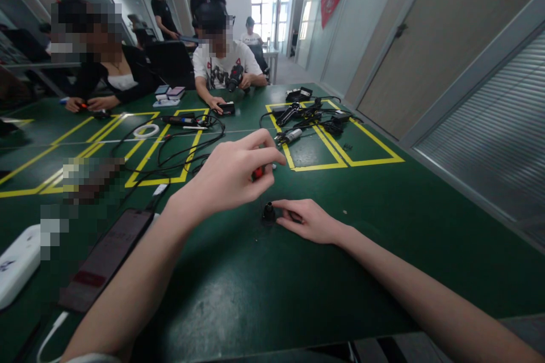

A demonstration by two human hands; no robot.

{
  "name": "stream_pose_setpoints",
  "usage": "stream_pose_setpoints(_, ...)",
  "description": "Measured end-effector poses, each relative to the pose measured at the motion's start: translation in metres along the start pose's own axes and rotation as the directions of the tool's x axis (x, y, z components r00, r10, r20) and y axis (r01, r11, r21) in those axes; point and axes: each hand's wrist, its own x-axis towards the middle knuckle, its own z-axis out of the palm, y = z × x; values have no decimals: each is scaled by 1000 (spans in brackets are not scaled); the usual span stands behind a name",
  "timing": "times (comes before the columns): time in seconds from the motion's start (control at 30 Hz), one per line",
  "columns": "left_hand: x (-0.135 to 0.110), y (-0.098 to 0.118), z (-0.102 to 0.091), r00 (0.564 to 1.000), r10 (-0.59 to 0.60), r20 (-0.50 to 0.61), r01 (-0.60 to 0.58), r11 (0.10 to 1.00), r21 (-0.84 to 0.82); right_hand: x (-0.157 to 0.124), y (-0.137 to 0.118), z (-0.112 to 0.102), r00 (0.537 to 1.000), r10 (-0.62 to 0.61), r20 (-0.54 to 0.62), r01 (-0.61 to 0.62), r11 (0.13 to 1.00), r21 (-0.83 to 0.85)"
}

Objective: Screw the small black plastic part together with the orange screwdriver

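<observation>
My left hand point(232, 173) hovers above the green table point(383, 210) with its fingers curled round a small red-handled tool point(258, 172); only the red part shows between thumb and fingers. My right hand point(309, 219) lies low on the table, its thumb and fingers pinching a small black part point(268, 211) that stands on the surface right below the left hand's fingertips.
A dark phone point(106, 258) and a white box point(17, 264) lie at the near left. Black cables point(179, 150) and tools point(306, 113) fill the yellow-taped squares beyond. Other people sit at the far edge. A wall runs along the right.
</observation>
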Motion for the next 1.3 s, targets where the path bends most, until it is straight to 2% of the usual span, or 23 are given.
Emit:
stream_pose_setpoints(0.47, 1, 1, 1, 998, 23, 64, -23, 1000, -6, 0, 0, -1, 1000, 4, -3, -4, 1000, 11)
stream_pose_setpoints(0.67, 0, 1, 4, 998, 25, 64, -25, 1000, -4, 0, 1, 0, 1000, 4, -4, -4, 1000, 3)
stream_pose_setpoints(0.87, 3, 6, 5, 994, 88, 58, -88, 996, -8, -1, 0, -1, 1000, 19, 10, -19, 1000, 0)
stream_pose_setpoints(1.07, 2, 7, 17, 999, 48, 3, -48, 997, 68, 0, -2, -2, 1000, 24, 16, -24, 1000, -1)
stream_pose_setpoints(1.3, 8, 15, 15, 993, 113, 42, -115, 992, 51, 0, -1, 1, 1000, 22, -1, -22, 1000, 7)
